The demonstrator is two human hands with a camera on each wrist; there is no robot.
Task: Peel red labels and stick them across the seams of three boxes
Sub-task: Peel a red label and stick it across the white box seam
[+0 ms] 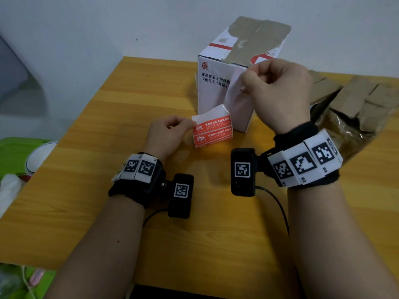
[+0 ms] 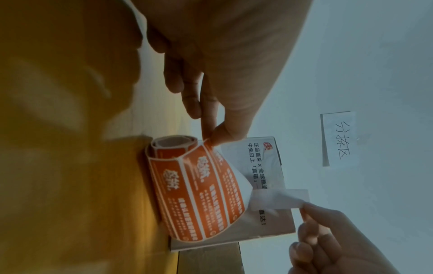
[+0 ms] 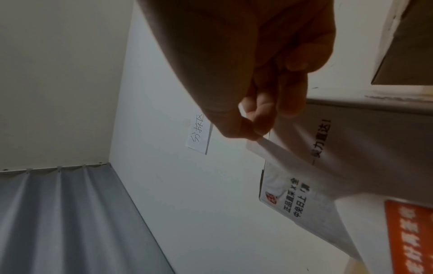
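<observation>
A roll of orange-red labels (image 1: 212, 131) (image 2: 199, 191) lies on the wooden table (image 1: 97, 137) in front of a white printed box (image 1: 212, 98) (image 2: 264, 163). My left hand (image 1: 191, 124) (image 2: 211, 140) pinches the white backing at the roll's left end. My right hand (image 1: 251, 69) (image 3: 251, 129) is raised before the box and pinches the tip of a peeled label (image 1: 234, 91) (image 2: 276, 199) (image 3: 264, 148). The label's pale back faces me and its lower end still meets the roll. The box's top shows torn brown patches and red stripes.
Brown cardboard boxes (image 1: 356, 100) and crumpled brown wrapping (image 1: 345, 134) crowd the table's right side. A white bowl (image 1: 41, 156) on something green sits off the left edge. A handwritten paper note (image 2: 337, 137) hangs on the wall behind. Bare tabletop lies near me.
</observation>
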